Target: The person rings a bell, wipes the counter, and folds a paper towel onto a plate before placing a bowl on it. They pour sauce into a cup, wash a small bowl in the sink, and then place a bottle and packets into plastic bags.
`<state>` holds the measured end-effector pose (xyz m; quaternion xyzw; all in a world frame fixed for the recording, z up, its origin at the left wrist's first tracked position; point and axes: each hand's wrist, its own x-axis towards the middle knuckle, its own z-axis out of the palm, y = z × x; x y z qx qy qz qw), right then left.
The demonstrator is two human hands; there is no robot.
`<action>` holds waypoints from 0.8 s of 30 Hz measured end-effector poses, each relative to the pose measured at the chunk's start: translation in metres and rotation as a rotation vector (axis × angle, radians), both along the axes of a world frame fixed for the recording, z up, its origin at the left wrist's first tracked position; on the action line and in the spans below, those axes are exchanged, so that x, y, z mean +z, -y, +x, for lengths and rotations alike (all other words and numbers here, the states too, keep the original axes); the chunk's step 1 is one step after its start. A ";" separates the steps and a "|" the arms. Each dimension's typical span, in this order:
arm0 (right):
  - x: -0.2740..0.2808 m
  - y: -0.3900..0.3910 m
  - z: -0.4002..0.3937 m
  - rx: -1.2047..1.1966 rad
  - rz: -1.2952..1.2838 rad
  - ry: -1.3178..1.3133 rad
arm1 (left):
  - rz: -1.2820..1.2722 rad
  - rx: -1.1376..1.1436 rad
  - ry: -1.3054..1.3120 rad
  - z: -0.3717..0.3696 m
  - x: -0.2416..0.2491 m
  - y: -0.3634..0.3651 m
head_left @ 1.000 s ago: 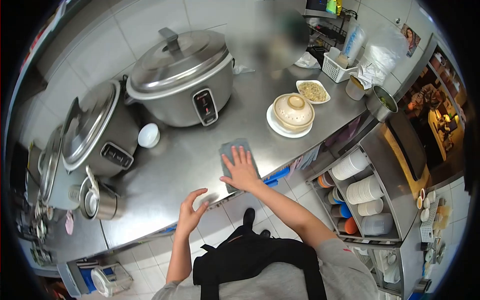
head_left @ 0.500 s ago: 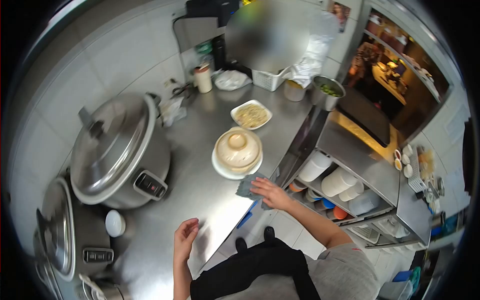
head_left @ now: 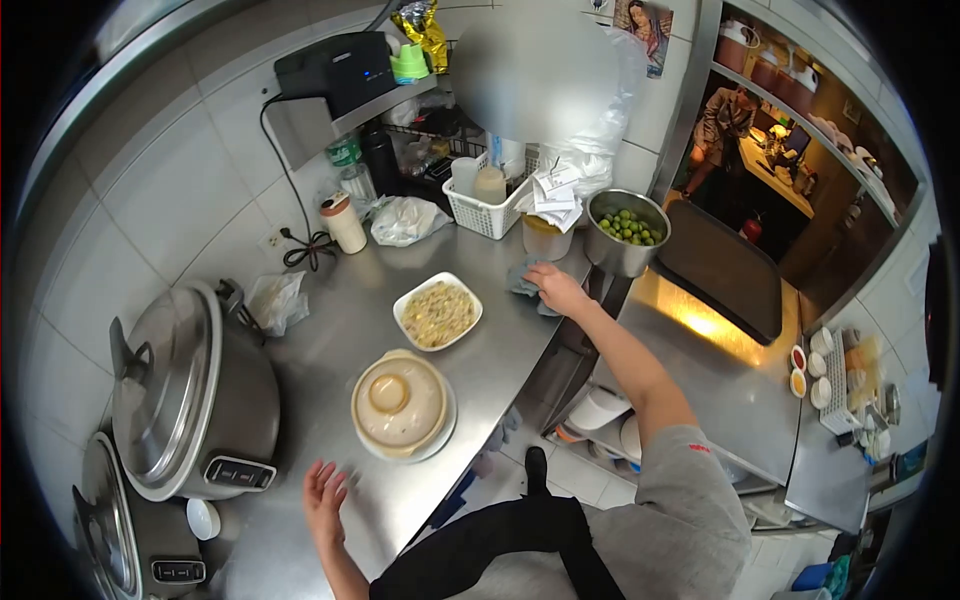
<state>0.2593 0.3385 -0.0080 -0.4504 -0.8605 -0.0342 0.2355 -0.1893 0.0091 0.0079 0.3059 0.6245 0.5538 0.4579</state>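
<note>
My right hand (head_left: 553,290) is stretched out to the far part of the steel counter, its fingers gripping a grey-blue cloth (head_left: 522,277) that lies against the surface. Just behind the cloth stands a tub (head_left: 547,240) with paper slips over it. My left hand (head_left: 325,500) hovers above the near counter, fingers loosely apart, holding nothing. Between the two hands, a lidded beige clay pot (head_left: 402,405) rests on a white plate (head_left: 440,440). Beside it sits a square white bowl (head_left: 438,312) of chopped yellowish food.
Two large rice cookers (head_left: 200,400) line the left wall, with a small white bowl (head_left: 203,519) nearby. At the back are a white basket (head_left: 487,215), a bottle (head_left: 343,224) and a metal pot (head_left: 620,250) of green round produce. A dark tray (head_left: 717,270) lies right.
My right hand has moved the cloth from beside the clay pot to farther back, near the tub. The camera view has shifted, and my left hand stays raised over the counter.
</note>
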 end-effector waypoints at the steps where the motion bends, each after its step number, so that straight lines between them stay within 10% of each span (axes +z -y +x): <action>1: 0.002 -0.013 0.018 -0.065 -0.110 0.140 | -0.007 0.097 0.023 0.006 0.001 0.000; 5: 0.043 -0.011 0.053 -0.419 -0.555 0.493 | -0.118 0.207 -0.117 0.029 0.000 0.004; 11: 0.048 -0.016 0.073 -0.431 -0.245 0.137 | -0.267 0.297 0.047 0.069 -0.022 0.001; 14: -0.029 -0.020 0.065 -0.366 -0.082 0.226 | -0.221 0.279 0.284 0.095 -0.026 -0.019; 18: 0.043 -0.002 0.026 0.105 -0.629 0.101 | -0.229 0.230 0.326 0.120 -0.026 -0.043; 24: 0.050 -0.061 -0.012 0.254 -0.196 -0.226 | -0.187 0.250 0.453 0.106 -0.028 -0.053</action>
